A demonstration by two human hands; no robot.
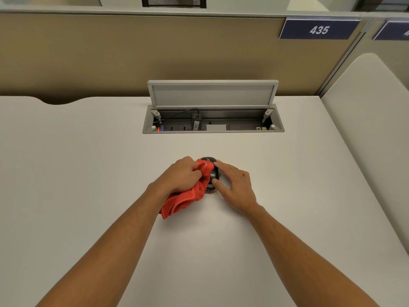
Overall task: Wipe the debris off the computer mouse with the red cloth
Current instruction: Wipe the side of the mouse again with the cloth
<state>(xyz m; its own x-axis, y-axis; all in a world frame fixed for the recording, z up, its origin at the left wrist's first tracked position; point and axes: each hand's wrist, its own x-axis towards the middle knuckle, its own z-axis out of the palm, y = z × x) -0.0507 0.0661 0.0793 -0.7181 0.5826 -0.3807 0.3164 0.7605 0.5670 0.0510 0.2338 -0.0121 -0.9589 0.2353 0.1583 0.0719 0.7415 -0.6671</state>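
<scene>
We hold the red cloth (pixel 188 191) bunched in our left hand (pixel 181 173), the grip closed tight around its upper folds, and press it onto the left half of the computer mouse (pixel 213 172), while a loose tail of cloth trails back toward our forearm and lies on the white surface (pixel 88 173). Our right hand (pixel 234 185) steadies the mouse from its other side: the grip there is wide, fingers spread, with one fingertip touching the front end and the thumb against the near right flank, clasping nothing fully. The mouse sits between the two hands, near the middle of the surface. A few pale specks (pixel 211 197) lie on the surface just behind the mouse, beside the cloth's edge. Beyond the hands, well apart, the cable tray (pixel 213 119) is sunk into the surface with its lid (pixel 212 94) tilted up. Left, right and behind both hands the surface runs bare, and its right edge meets a pale padded divider (pixel 365 107).
</scene>
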